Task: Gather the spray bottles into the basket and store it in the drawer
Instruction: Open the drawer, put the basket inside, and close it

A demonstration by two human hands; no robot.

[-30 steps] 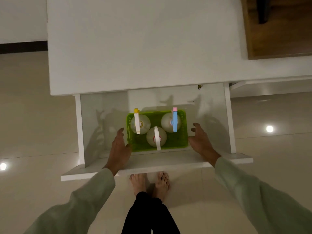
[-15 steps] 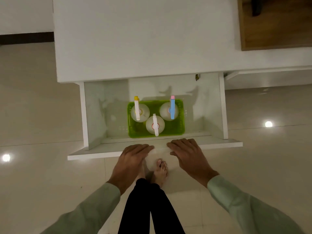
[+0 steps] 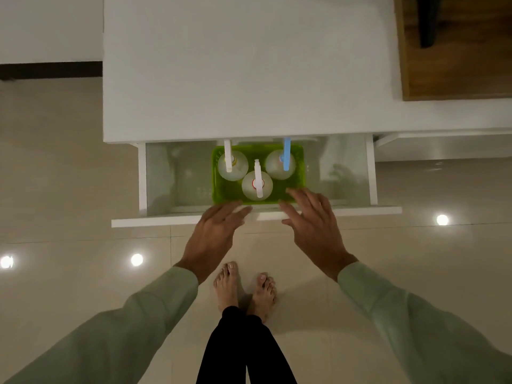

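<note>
A green basket (image 3: 297,169) sits inside the white drawer (image 3: 155,220), which stands partly out from under the white cabinet top. Three clear spray bottles stand in the basket: one with a yellow-tipped white nozzle (image 3: 232,165), one with a white nozzle (image 3: 257,184), one with a blue nozzle (image 3: 279,164). The far nozzle tips are hidden under the cabinet edge. My left hand (image 3: 214,231) lies flat with its fingers against the drawer's front panel. My right hand (image 3: 311,220) reaches over the front panel, fingers spread, holding nothing.
The white cabinet top (image 3: 243,67) fills the upper middle. A wooden surface (image 3: 454,48) lies at the upper right. Glossy tiled floor with light reflections surrounds the drawer. My bare feet (image 3: 243,292) stand just in front of it.
Both hands left the basket's sides and came to the drawer front. The drawer has slid further in, so the basket's far edge now lies under the cabinet top.
</note>
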